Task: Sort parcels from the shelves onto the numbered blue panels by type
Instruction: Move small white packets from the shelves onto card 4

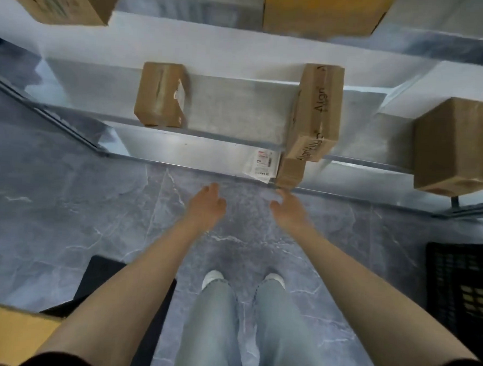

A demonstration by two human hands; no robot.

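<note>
A: Where are the parcels?

B: On the grey shelf (208,150). A white mailer (262,165) with a printed label lies flat on the lowest level, at its front edge. Touching its right side is a small box (290,172) of brown card.

A: And above those?

B: On the next level up, an Align box (317,111) stands over the small box and juts past the shelf edge. A taped box (162,94) sits well to its left and a plain box (455,146) far to the right. Two more cartons (322,10) sit on the top level, cut off by the frame.

A: The hands?

B: Both are stretched forward over the floor (94,189) and hold nothing. The left hand (207,202) has straight fingers lying together, short of the shelf and left of the mailer. The right hand (289,209) is turned palm inward, fingers straight, thumb apart. Its fingertips reach the small box's lower corner; I cannot tell whether they touch it.

A: Around the person?

B: A black crate (461,292) at right, a black mat (101,276) at left, and a tan carton (6,330) in the lower left corner.
</note>
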